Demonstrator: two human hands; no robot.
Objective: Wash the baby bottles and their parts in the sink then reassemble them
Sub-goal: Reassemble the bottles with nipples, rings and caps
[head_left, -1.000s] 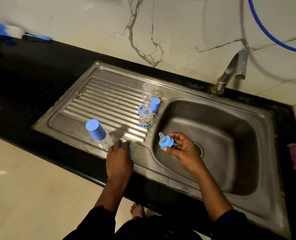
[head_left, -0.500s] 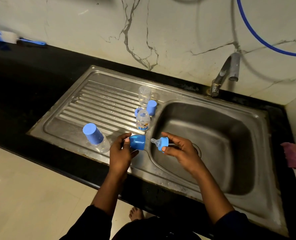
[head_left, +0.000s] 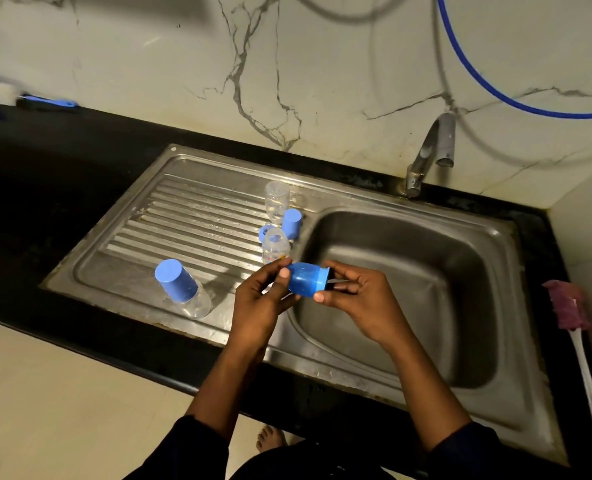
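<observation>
Holding a blue cap [head_left: 305, 280] sideways in both hands, above the sink's [head_left: 488, 386] rim where the ribbed drainboard [head_left: 190, 216] meets the basin. My left hand [head_left: 261, 301] grips the cap's closed end, fingers curled round it and the thumb pressed on its side. My right hand [head_left: 362, 303] pinches the collar [head_left: 324, 279] at the cap's wide end, thumb below and fingers above. Collar and cap are pushed together. Something thin and pale shows just past the collar between my right fingers; I cannot tell what it is.

On the drainboard:
- A capped bottle [head_left: 192, 301] near the front edge stands tilted, its own blue cap on top.
- A printed bottle [head_left: 275, 245] stands upright and uncapped, just behind my left fingertips.
- A clear bottle [head_left: 276, 199] stands upright and uncapped, farther back.
- A second loose cap [head_left: 291, 223] stands just beside the printed bottle on the basin side.
- A blue ring [head_left: 263, 233] is partly hidden behind the printed bottle.

The faucet [head_left: 429, 150] stands at the back of the basin, with no water running. A blue hose [head_left: 474, 72] curves across the marble wall. A pink bottle brush [head_left: 564, 306] with a white handle lies on the black counter [head_left: 62, 161] to the right. Another brush [head_left: 0, 93], blurred, is at the far left. My dark sleeves and a bare foot show at the bottom.
</observation>
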